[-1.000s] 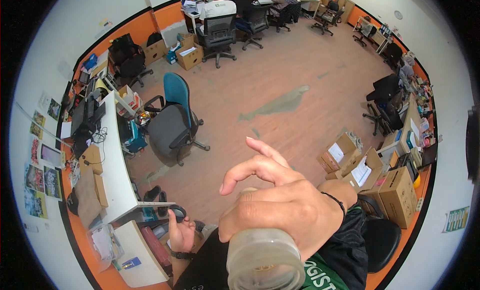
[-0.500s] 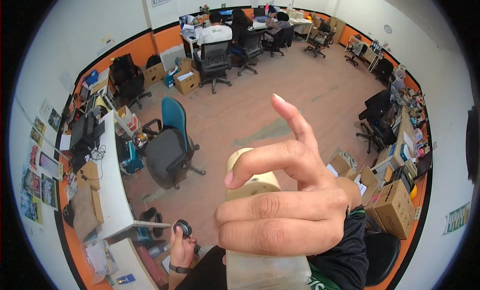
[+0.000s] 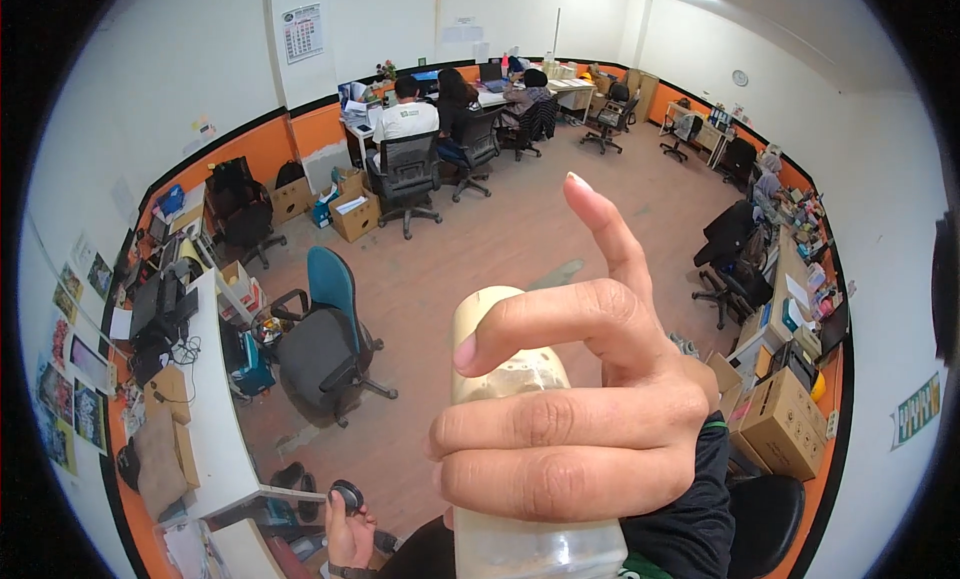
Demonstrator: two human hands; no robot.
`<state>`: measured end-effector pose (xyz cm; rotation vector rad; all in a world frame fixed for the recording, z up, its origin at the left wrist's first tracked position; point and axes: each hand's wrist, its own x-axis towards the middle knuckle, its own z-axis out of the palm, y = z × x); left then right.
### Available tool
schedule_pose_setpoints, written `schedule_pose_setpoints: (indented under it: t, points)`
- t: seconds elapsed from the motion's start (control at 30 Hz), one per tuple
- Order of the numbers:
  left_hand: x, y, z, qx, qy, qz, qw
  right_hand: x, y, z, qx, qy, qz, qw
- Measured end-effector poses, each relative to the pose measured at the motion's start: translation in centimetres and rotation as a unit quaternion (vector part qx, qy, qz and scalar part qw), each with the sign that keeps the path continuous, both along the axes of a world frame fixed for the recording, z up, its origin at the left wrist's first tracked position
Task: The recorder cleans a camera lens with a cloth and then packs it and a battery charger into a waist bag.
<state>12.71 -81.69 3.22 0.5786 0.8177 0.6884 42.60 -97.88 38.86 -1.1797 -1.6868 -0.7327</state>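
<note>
Close up in the middle, my right hand (image 3: pixel 570 429) is wrapped round a clear plastic bottle (image 3: pixel 540 549). Its little finger and thumb side are partly hidden; one finger points up and away, another bends over the bottle. Pale creamy stuff coats the bottle's far end, while the near part looks see-through. The bottle's mouth is out of the picture. At lower left, my left hand (image 3: pixel 352 537) is closed on a round black lid (image 3: pixel 346 496), held between thumb and fingers, low beside the white table's corner.
A white table (image 3: pixel 215 419) with boxes and cables runs along my left. Beyond it stands a teal-backed office chair (image 3: pixel 325 334). Cartons (image 3: pixel 785 424) and a cluttered desk line the right wall. People (image 3: pixel 405 119) sit at desks at the back.
The view has tilted upward, so the room sits lower and the left hand with the lid is nearer the bottom edge. The creamy contents look spread differently inside the bottle.
</note>
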Motion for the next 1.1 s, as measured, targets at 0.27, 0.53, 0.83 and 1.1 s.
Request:
schedule_pose_setpoints:
  t: [0.27, 0.53, 0.83, 1.1]
  points:
    - [0.5, 0.6, -3.0, -0.035, 0.000, -0.003, 0.999, -0.2, 0.9, 0.4, 0.034, -0.017, -0.005, 0.999]
    - [1.2, 0.2, 0.9, 0.061, 0.118, -0.075, 0.988, -0.2, 1.1, 1.3, 0.037, -0.035, -0.021, 0.998]
    - [1.8, 0.2, 2.8, 0.161, 0.207, -0.113, 0.958, -0.9, 1.1, 1.7, 0.043, -0.038, -0.024, 0.998]
    - [1.6, 0.3, 2.6, 0.058, 0.226, -0.090, 0.968, -1.1, 0.6, 1.8, 0.044, -0.057, -0.034, 0.997]
